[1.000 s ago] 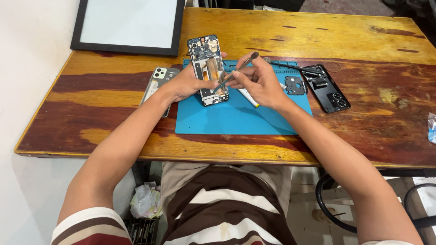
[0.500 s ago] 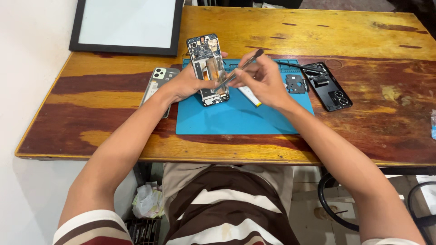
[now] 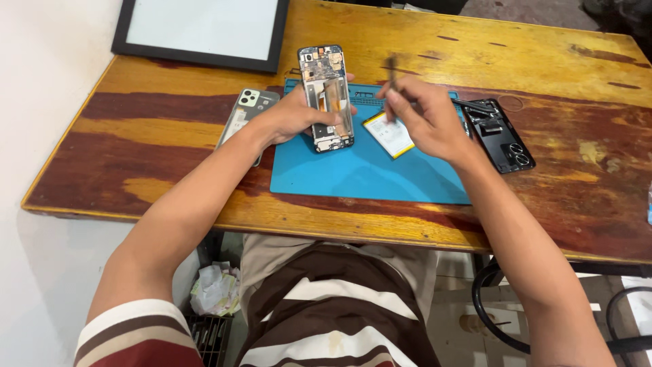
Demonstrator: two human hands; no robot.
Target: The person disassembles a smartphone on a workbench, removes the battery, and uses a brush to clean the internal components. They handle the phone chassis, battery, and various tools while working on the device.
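Note:
An opened phone frame (image 3: 327, 95) with bare circuit parts stands tilted on the blue work mat (image 3: 367, 173). My left hand (image 3: 292, 117) grips its left side. My right hand (image 3: 424, 115) is raised over the mat to the right of the phone and pinches a thin dark tool (image 3: 392, 71) that points upward, blurred. A flat white battery with a yellow edge (image 3: 388, 134) lies on the mat below my right hand, apart from the phone.
A green phone back cover (image 3: 246, 115) lies left of the mat. A black back cover (image 3: 503, 143) and small parts lie at the right. A black-framed white panel (image 3: 204, 30) rests at the far left. The table's front edge is near my body.
My right hand has lifted the tool away from the phone and turned it upright. The battery now lies uncovered on the mat. My left hand stays on the phone.

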